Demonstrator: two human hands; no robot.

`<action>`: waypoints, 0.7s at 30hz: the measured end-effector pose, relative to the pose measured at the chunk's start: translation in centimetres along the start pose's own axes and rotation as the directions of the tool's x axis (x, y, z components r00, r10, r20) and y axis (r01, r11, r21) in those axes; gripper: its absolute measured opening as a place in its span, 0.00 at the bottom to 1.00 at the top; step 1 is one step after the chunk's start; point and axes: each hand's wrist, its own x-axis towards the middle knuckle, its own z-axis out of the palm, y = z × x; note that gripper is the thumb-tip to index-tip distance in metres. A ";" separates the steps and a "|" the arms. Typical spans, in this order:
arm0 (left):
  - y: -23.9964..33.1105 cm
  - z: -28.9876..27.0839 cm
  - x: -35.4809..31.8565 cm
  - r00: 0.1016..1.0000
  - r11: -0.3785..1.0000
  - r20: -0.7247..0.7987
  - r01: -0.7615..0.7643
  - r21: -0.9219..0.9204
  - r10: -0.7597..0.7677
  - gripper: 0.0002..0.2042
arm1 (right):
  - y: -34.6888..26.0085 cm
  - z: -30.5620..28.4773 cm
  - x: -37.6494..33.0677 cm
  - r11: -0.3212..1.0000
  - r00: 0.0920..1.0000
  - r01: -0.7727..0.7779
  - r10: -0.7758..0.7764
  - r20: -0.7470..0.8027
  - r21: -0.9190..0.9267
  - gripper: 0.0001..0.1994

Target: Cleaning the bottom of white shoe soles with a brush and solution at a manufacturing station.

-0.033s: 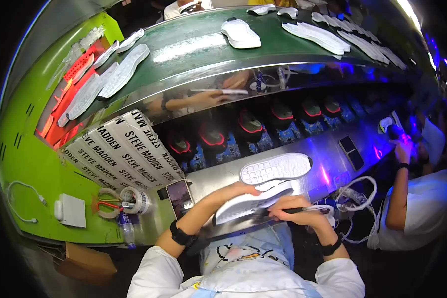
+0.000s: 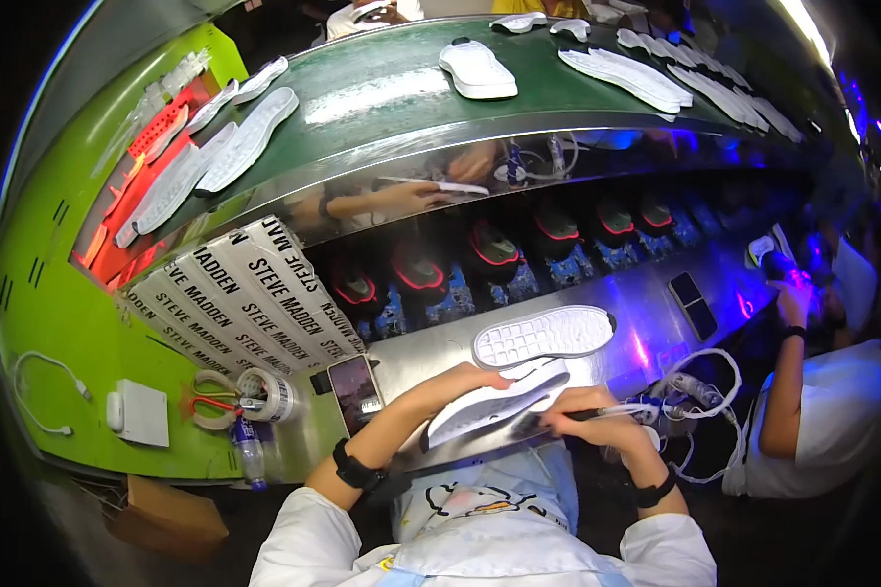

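Steel surface (image 2: 597, 293) under blue-violet light, with a green conveyor belt (image 2: 382, 93) above it carrying white soles and a white shoe (image 2: 477, 68).

Left hand (image 2: 460, 383) has its fingers clamped on the near edge of a white shoe sole (image 2: 489, 406), held tilted just above the surface edge in front of the person. Right hand (image 2: 582, 411) has its fingers closed around a thin pen-like tool (image 2: 617, 411), tip at the sole's rim.

The sole looks light, moulded rubber or foam, likely flexible along its length and stiffer across. Best held by the rim at mid-length, where the hand is, so it doesn't droop.

A second sole (image 2: 543, 336) lies tread-up just behind, showing a gridded tread. Tape rolls (image 2: 264, 391) and a phone (image 2: 355, 391) sit to the left. A co-worker's hand (image 2: 793, 293) works at far right.
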 end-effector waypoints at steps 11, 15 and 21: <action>-2.6 2.7 -0.4 0.898 0.399 -0.062 -0.255 -0.881 0.436 0.33 | -2.8 8.9 0.9 0.741 0.690 0.465 -0.646 -0.326 -0.484 0.08; 6.0 1.7 -3.9 0.723 0.511 -0.008 -0.495 -0.703 0.690 0.28 | -7.2 5.5 -1.4 0.839 0.680 0.531 -0.506 -0.531 -0.121 0.13; 16.3 -7.5 -5.1 0.524 0.116 -0.054 -0.287 -0.951 0.850 0.26 | -6.7 5.4 -0.2 0.859 0.484 0.509 -0.242 -0.841 0.046 0.18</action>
